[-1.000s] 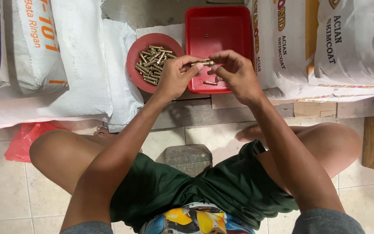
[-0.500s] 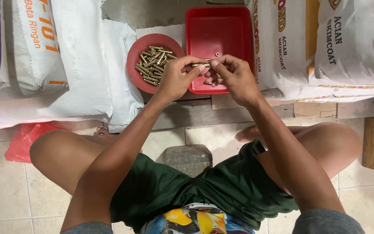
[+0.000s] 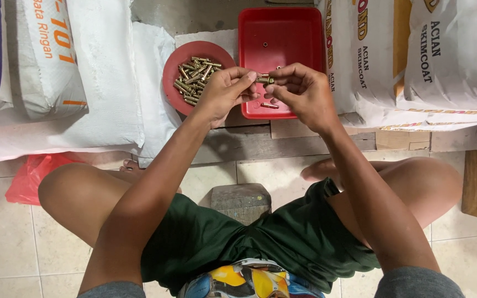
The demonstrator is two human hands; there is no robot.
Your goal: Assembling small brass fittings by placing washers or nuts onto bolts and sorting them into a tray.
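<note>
A person sits low on a small block, seen from above, both bare arms reaching forward over a tiled floor.

Between the two hands lies a small brass-coloured metal piece, short and cylindrical, its long axis running left to right. The left hand pinches its left end with fingertips curled in; the right hand pinches its right end the same way. Both hands are closed on the piece, and neither is clearly nearer to it: they meet at it from opposite sides.

The piece hangs just above the near left part of a red tray, a smooth rectangular plastic one with a raised rim. One similar piece lies loose on the tray floor right below the hands, and a few tiny round bits sit farther back.

Just left of the tray, beside the left hand, a round red bowl holds a heap of like brass pieces, dull and shiny by turns.

Tray and bowl rest on a rough wooden board. White woven sacks are stacked on both sides. A crumpled red plastic bag lies on the floor at left.
</note>
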